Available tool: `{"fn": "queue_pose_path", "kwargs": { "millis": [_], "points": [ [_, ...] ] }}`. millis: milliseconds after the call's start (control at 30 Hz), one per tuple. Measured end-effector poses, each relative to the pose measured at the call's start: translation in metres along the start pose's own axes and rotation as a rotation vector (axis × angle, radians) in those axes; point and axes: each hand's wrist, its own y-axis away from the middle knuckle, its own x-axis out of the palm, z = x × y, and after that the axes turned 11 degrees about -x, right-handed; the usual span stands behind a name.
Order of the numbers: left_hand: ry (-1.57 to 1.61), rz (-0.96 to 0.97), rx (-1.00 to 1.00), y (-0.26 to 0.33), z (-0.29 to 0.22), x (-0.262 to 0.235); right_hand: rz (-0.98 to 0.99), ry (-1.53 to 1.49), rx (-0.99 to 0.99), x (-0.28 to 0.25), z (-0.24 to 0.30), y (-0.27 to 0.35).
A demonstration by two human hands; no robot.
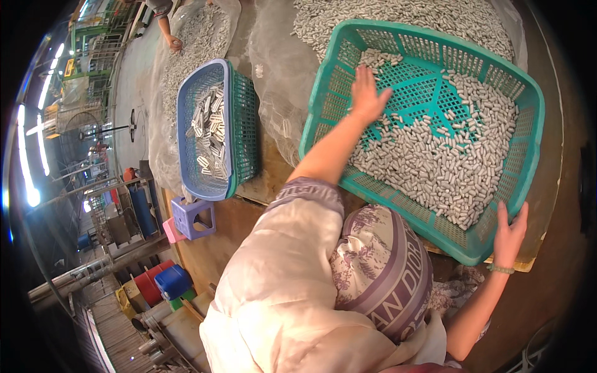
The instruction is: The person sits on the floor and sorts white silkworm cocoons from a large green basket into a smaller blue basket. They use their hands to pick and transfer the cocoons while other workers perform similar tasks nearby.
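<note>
- The right hand [510,233] had its grip closed over the near rim of a teal plastic basket [525,168], fingers spread up the outside wall.
- The left hand [368,96] lay flat and open inside that basket, palm down on its latticed floor, holding nothing.
- The basket was rectangular with perforated walls, and it rested tilted on the wooden counter [211,245].
- Small grey capsule-shaped pieces [441,168] filled the basket's lower right half in a heap; a few lay just beyond the left fingertips.
- More of the same grey pieces lay in a loose pile [410,18] on clear plastic sheeting beyond the basket.
- To the left, well apart, a blue basket [205,130] nested in a green one held longer, paler grey pieces.
- A small purple hollow block [194,217] stood near the blue basket at the counter's edge.
- At the far end, another person's hand [174,43] touched a further grey pile.
- A patterned head covering and pale sleeve hid the near counter.
</note>
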Motion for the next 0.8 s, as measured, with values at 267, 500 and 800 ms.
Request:
{"fn": "queue_pose_path", "kwargs": {
  "millis": [267,500,800],
  "points": [
    [0.482,0.284,0.145,-0.002,-0.067,-0.047,-0.018,-0.021,0.021,-0.005,-0.001,0.004],
    [0.272,0.068,0.196,-0.026,-0.08,0.002,-0.015,0.003,-0.006,-0.003,-0.003,0.002],
    [0.453,-0.111,-0.186,-0.029,-0.047,-0.018,0.002,-0.058,0.011,-0.005,-0.002,0.005]
  ]
}}
